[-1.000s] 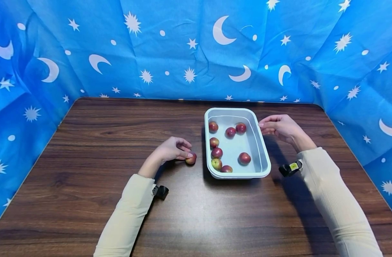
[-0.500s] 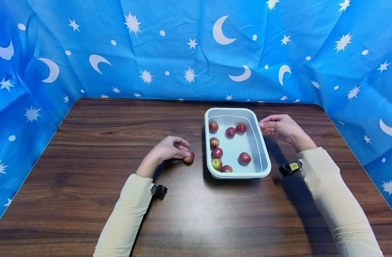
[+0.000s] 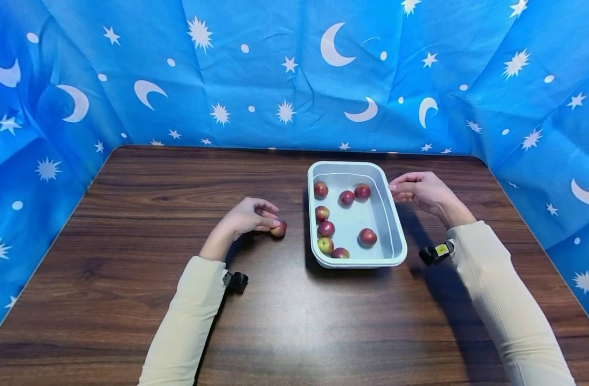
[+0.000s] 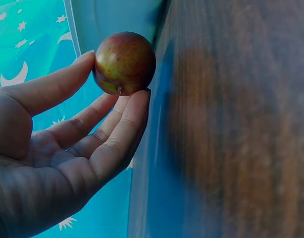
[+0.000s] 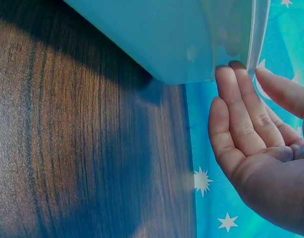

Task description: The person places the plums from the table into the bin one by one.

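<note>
In the head view my left hand (image 3: 248, 219) pinches a red and yellow-green plum (image 3: 278, 229) low over the table, left of a white plastic tub (image 3: 357, 263). The left wrist view shows the same plum (image 4: 125, 63) between the thumb and the fingertips, its small stem end facing down. At the tub's right side, my right hand (image 3: 426, 194) has its thumb and fingertips at the rim. Seen from the right wrist, the thumb lies at the outer edge of the rim (image 5: 257, 34), and fingertips (image 5: 224, 74) reach under it against the wall.
Inside the tub lie several more plums, among them one greener plum (image 3: 325, 246) in the near left corner and a red plum (image 3: 367, 237) towards the right. A dark wood table (image 3: 178, 182) carries everything. Behind it hangs a blue cloth (image 3: 260, 69) with moons and stars.
My left hand has drawn a short way left and slightly back from the tub with the plum in its fingers. The right hand and the tub have stayed put.
</note>
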The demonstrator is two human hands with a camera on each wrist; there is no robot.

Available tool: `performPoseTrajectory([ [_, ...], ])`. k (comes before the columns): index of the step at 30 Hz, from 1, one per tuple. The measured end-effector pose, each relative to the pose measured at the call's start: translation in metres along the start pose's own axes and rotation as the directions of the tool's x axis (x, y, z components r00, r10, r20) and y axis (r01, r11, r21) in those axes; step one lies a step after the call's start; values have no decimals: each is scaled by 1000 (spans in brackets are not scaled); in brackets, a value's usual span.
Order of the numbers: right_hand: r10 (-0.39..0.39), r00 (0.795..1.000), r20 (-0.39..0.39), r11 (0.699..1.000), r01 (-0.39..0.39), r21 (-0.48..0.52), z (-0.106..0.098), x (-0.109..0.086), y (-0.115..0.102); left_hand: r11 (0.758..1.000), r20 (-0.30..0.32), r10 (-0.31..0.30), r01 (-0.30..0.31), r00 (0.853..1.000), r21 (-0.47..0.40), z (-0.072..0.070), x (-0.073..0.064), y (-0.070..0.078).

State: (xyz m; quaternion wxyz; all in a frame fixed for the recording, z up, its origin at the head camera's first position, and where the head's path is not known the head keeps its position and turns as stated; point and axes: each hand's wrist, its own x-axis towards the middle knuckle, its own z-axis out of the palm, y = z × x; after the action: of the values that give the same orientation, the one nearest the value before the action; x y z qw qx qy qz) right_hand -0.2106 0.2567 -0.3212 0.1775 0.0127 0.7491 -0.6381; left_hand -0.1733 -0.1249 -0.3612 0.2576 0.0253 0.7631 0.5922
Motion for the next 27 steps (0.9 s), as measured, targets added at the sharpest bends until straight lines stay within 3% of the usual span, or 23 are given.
performPoseTrajectory([
  [14, 8, 1000, -23, 1000, -8, -18, 1, 0, -1, 1000, -47, -2, 3, 999, 11, -12, 2, 17],
  [21, 1, 1000, -16, 1000, -2, -13, 1, 1, -1, 1000, -54, 24, -24, 998, -3, -15, 5, 36],
  [27, 9, 1000, -19, 1000, -9, -18, 0, 0, -1, 997, -72, 41, -37, 997, 61, -16, 8, 55],
])
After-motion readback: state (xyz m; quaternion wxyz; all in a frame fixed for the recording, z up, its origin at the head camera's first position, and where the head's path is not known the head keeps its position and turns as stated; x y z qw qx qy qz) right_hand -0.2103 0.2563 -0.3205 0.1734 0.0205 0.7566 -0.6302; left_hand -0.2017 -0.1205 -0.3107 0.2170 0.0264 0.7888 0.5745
